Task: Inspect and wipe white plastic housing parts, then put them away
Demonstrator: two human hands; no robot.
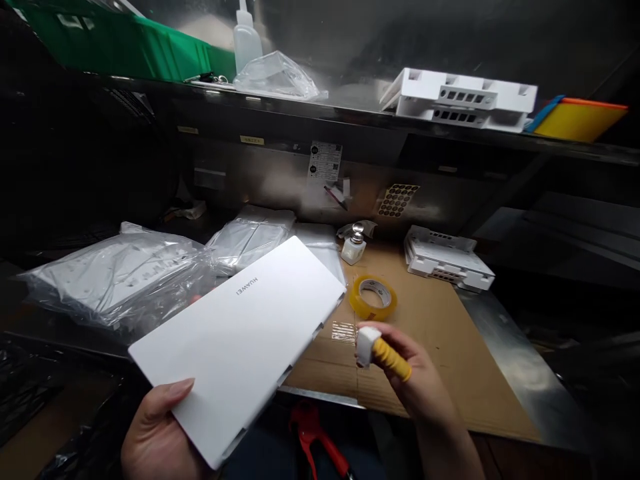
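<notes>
My left hand [157, 433] grips the near corner of a flat white plastic cover [240, 340] marked HUAWEI, holding it tilted above the bench edge. My right hand [400, 363] is closed, pinching a small white pad [365, 343] between thumb and forefinger; the forefinger wears a yellow finger cot [393, 359]. The pad sits just right of the cover's right edge, apart from it. A roll of yellowish clear tape [373, 297] lies on the cardboard sheet [450, 353] just beyond my right hand.
Plastic-bagged white parts [120, 280] lie at left and behind the cover. A small pump bottle [353, 245] and a white slotted housing [447, 259] sit farther back. The shelf above holds another white housing [460, 100], a squeeze bottle [247, 37] and a green bin [120, 43]. Red-handled pliers [315, 433] lie below the bench edge.
</notes>
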